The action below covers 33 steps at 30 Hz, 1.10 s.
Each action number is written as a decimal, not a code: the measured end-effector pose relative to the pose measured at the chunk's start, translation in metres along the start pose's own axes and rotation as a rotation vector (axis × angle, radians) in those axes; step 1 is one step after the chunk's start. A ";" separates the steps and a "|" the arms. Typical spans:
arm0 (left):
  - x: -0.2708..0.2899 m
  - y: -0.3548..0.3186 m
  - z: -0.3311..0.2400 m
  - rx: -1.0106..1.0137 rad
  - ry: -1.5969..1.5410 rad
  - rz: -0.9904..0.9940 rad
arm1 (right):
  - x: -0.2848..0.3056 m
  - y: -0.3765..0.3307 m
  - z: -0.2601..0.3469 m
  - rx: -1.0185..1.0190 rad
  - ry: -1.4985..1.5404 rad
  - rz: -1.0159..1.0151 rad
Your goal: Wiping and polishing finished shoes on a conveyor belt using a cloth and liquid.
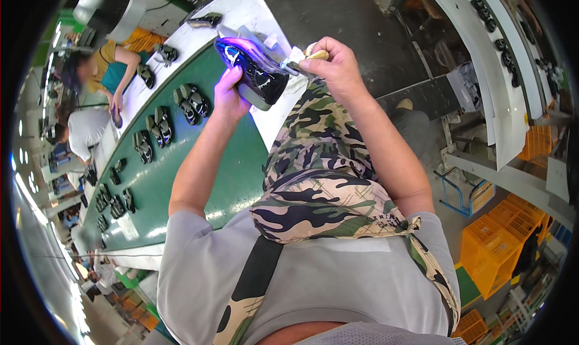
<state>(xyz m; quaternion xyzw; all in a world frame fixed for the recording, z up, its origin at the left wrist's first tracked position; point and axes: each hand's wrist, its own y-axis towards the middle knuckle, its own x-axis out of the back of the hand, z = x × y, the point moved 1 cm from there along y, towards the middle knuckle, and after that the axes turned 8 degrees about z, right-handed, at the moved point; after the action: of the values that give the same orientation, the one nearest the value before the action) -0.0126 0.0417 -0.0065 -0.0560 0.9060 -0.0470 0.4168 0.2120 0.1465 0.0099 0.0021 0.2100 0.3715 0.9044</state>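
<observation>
My left hand (228, 93) grips a glossy black shoe (253, 70) from below, holding it above the edge of the green conveyor belt (181, 182). Purple light falls on the shoe and my fingers. My right hand (333, 64) is closed around a small brush with a wooden handle (315, 55), its tip touching the heel end of the shoe beside a bit of white cloth (294, 58). I wear a camouflage apron (319, 170) over a grey shirt.
Several pairs of dark shoes (160, 125) lie in a row along the belt. Other people (108, 67) work on the far side. A second white conveyor (500, 61) with shoes runs at the right; orange crates (500, 236) stand below it.
</observation>
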 end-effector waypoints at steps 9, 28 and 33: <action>-0.092 0.052 0.035 -0.309 0.746 0.092 | 0.072 -0.029 0.005 -0.008 0.141 -0.467; -0.421 0.266 0.154 -0.346 0.728 0.527 | 0.269 -0.145 -0.121 -0.027 0.684 -0.984; -0.552 0.247 0.103 -0.596 0.717 0.806 | 0.281 -0.145 -0.120 -0.024 0.661 -1.010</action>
<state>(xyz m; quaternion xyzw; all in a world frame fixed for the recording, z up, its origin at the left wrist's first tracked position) 0.4067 0.3598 0.3080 0.1960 0.9140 0.3534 0.0377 0.4420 0.2121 -0.2292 -0.2238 0.4509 -0.1209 0.8556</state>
